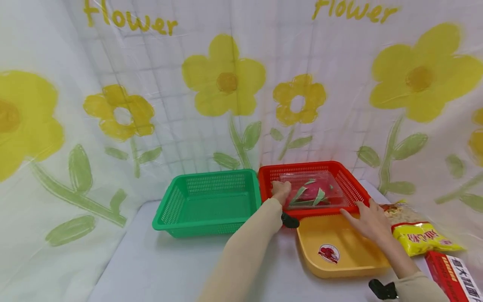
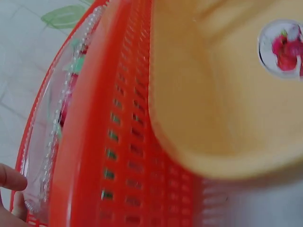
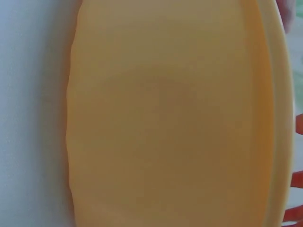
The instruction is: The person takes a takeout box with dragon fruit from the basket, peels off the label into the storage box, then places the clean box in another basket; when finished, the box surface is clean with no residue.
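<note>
A clear plastic box [image 1: 298, 180] sits in the red basket [image 1: 352, 188], and a pink dragon fruit [image 1: 317, 188] with green scales shows through it. My left hand [image 1: 281, 189] reaches over the basket and pinches the box's left end; its thumb and a finger [image 2: 12, 178] show at the box's corner in the left wrist view. My right hand [image 1: 371, 220] is spread at the basket's near right corner, above the yellow basin [image 1: 339, 235]. In the right wrist view, its fingertips [image 3: 297, 179] appear beyond the basin's rim.
Left of the red basket stands a green basket [image 1: 215, 209]. On the right lie a yellow food packet [image 1: 422, 237] and a red box [image 1: 450, 274]. A flower-printed curtain [image 1: 241, 138] hangs behind the white table [image 1: 158, 264].
</note>
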`<state>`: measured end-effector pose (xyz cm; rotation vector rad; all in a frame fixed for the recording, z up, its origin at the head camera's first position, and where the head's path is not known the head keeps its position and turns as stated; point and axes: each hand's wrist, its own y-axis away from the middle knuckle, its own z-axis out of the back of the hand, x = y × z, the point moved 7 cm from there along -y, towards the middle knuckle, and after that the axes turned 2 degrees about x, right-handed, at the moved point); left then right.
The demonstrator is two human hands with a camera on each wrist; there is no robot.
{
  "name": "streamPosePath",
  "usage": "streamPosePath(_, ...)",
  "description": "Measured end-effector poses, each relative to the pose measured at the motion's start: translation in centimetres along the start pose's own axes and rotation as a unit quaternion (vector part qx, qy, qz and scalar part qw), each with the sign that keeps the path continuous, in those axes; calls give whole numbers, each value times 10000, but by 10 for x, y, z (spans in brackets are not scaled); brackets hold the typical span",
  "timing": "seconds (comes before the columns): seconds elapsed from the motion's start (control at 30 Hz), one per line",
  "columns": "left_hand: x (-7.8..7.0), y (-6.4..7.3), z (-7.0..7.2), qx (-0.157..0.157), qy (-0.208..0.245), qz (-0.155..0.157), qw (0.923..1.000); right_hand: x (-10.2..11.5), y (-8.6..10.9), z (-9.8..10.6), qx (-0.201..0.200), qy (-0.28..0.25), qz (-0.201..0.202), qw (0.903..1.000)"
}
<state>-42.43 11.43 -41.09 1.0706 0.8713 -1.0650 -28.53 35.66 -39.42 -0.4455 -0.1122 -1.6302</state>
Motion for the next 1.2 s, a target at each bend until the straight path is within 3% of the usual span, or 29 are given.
streamPosePath(0.13,4,1,8,-395,433,-66,9983,6,-2,-6,-45,-55,107,9999)
streamPosePath(0.23,3,0,13,-511,426,-109,9977,9,-4,-8,4,-100,52,9999)
streamPosePath(0.4,-13,1,17,-501,-288,-317,9978,7,-7,-5,90,-116,-55,9999)
streamPosePath(0.5,-26,2,15,-392,-784,-598,9944,4,-9,0,123,-143,-42,9998)
streamPosePath(0.63,-44,13,11,-173,-1275,-1211,9843,0,-12,4,238,-209,-16,9995)
streamPosePath(0.7,-51,24,12,-47,-1314,-1568,9788,-2,-13,6,278,-201,-5,9994)
streamPosePath(0.87,-64,64,31,381,-1241,-2560,9579,-2,-15,14,240,-192,69,9995)
streamPosePath(0.93,-66,80,45,516,-1282,-2980,9445,1,-15,20,177,-251,108,9995)
streamPosePath(1.07,-62,104,77,501,-1556,-3616,9179,15,-18,32,33,-330,262,9991)
streamPosePath(1.2,-48,118,108,315,-1985,-4048,8921,35,-17,37,-142,-417,490,9978)
